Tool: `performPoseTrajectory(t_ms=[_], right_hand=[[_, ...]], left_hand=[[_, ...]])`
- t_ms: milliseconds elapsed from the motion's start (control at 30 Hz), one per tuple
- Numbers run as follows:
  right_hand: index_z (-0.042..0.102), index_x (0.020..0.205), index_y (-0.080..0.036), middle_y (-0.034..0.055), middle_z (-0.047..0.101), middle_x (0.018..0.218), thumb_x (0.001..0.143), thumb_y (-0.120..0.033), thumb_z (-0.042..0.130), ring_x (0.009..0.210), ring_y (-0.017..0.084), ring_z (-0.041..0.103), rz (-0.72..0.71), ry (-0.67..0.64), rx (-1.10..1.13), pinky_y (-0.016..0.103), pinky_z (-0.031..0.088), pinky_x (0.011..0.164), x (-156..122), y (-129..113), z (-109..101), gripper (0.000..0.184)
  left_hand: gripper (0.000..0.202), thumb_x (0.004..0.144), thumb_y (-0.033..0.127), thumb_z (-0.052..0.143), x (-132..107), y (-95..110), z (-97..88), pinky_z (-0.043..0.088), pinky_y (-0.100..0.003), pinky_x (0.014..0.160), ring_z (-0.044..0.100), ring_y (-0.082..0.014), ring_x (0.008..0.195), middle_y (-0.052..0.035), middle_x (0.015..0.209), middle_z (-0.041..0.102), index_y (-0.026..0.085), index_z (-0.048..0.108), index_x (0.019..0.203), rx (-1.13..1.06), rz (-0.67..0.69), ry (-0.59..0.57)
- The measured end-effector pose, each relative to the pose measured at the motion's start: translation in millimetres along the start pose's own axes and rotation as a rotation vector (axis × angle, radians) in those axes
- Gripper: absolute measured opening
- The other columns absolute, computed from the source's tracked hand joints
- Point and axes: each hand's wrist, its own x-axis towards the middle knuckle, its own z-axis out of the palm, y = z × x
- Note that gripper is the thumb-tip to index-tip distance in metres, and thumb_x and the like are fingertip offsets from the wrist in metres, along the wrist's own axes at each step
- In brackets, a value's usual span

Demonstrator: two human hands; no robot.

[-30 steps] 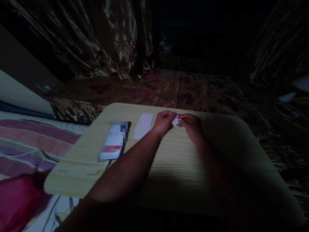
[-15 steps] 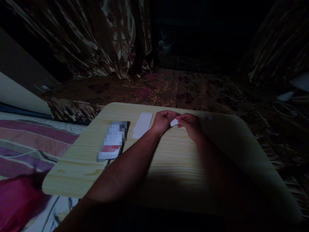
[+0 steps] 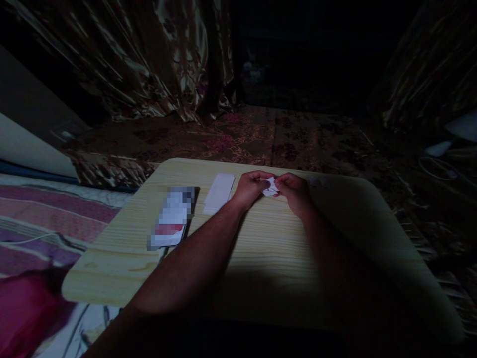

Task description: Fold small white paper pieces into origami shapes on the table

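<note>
A small piece of folded white paper (image 3: 271,187) is held between both hands above the far middle of the wooden table (image 3: 268,248). My left hand (image 3: 251,189) pinches its left side, thumb on top. My right hand (image 3: 293,191) grips its right side between thumb and fingers. Creases show on the paper's upper face, though the fingers hide its edges. Left of my left hand lies a stack of white paper strips (image 3: 219,190). A few small pale pieces of paper (image 3: 318,181) rest just beyond my right hand, dim and hard to make out.
A phone-like object, blurred out (image 3: 173,216), lies at the table's left. A striped bed cover (image 3: 44,214) and a red cloth (image 3: 26,311) are beside the table. Patterned curtains (image 3: 179,59) hang behind, and a white lamp-like object (image 3: 462,127) stands at far right.
The paper has been turned and shows more of its creased face. My left thumb now lies over it, and both hands have drawn a little closer around it.
</note>
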Motion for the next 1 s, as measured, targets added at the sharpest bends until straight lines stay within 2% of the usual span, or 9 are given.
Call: performPoseTrajectory(t_ms=[433,767,1000], right_hand=[[0.062,0.079,-0.021,0.0006,0.066,0.073,0.071,-0.047,0.072,0.064,0.017,0.063,0.005,0.026,-0.001,0.031,0.056,0.055,0.7,0.5,0.7,0.029],[0.062,0.080,-0.020,0.0003,0.066,0.072,0.073,-0.046,0.071,0.062,0.015,0.061,-0.014,0.026,-0.033,0.029,0.053,0.057,0.6,0.5,0.9,0.028],[0.062,0.080,-0.020,0.0009,0.066,0.072,0.074,-0.045,0.070,0.063,0.015,0.059,-0.024,0.048,-0.090,0.028,0.050,0.059,0.9,2.1,0.2,0.027]], left_hand=[[0.033,0.055,0.013,0.074,-2.8,5.3,2.7,0.049,-0.026,0.063,0.063,-0.0123,0.059,-0.0033,0.073,0.072,0.012,0.073,0.087,-0.027,-0.044,-0.005],[0.033,0.056,0.013,0.074,-1.3,2.2,0.0,0.051,-0.027,0.064,0.064,-0.0136,0.060,-0.0031,0.071,0.071,0.012,0.071,0.089,-0.027,-0.036,-0.041],[0.035,0.057,0.015,0.075,-0.5,0.5,-0.1,0.051,-0.026,0.062,0.063,-0.0126,0.059,-0.0027,0.071,0.070,0.011,0.070,0.091,0.057,-0.017,-0.041]])
